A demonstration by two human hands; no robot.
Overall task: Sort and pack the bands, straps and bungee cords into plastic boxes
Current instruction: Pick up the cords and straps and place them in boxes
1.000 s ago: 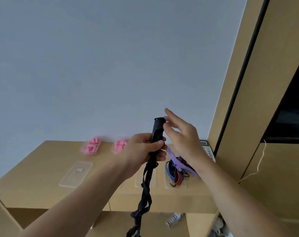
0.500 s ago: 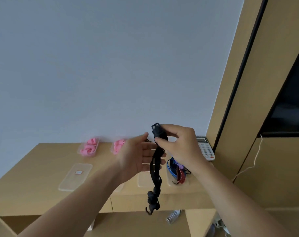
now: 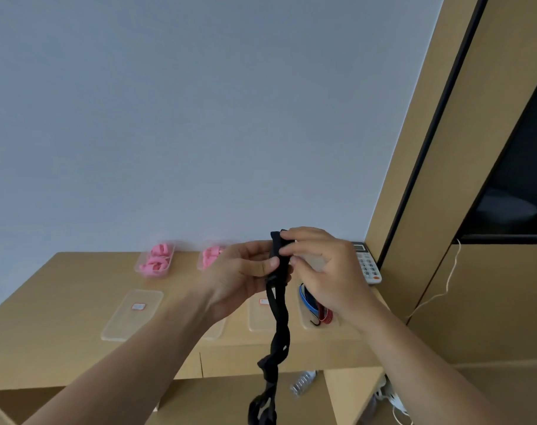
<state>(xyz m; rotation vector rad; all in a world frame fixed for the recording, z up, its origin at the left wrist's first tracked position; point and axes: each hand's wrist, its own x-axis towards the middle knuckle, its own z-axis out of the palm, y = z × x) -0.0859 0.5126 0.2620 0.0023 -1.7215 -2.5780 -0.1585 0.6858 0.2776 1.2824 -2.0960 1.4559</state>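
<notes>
A long black strap (image 3: 278,320) hangs in front of me above the wooden desk (image 3: 61,317). My left hand (image 3: 239,277) pinches it near its top with thumb and fingers. My right hand (image 3: 322,268) grips the folded top end just above. The strap's lower end dangles twisted below the desk edge. A clear box (image 3: 307,320) under my right hand holds blue and red bungee cords (image 3: 314,308) with a black hook. Two clear boxes at the back hold pink bands (image 3: 156,260), (image 3: 210,256).
A clear lid (image 3: 132,314) with a small label lies on the desk's left; another clear piece (image 3: 261,314) lies behind the strap. A white calculator (image 3: 366,266) sits at the back right by a tall wooden cabinet (image 3: 475,210). A plastic bottle (image 3: 302,383) lies below the desk.
My left hand has closed its thumb and fingers on the strap, which it only touched flat half a second ago. More strap hangs down now. Both hands stay at the top end.
</notes>
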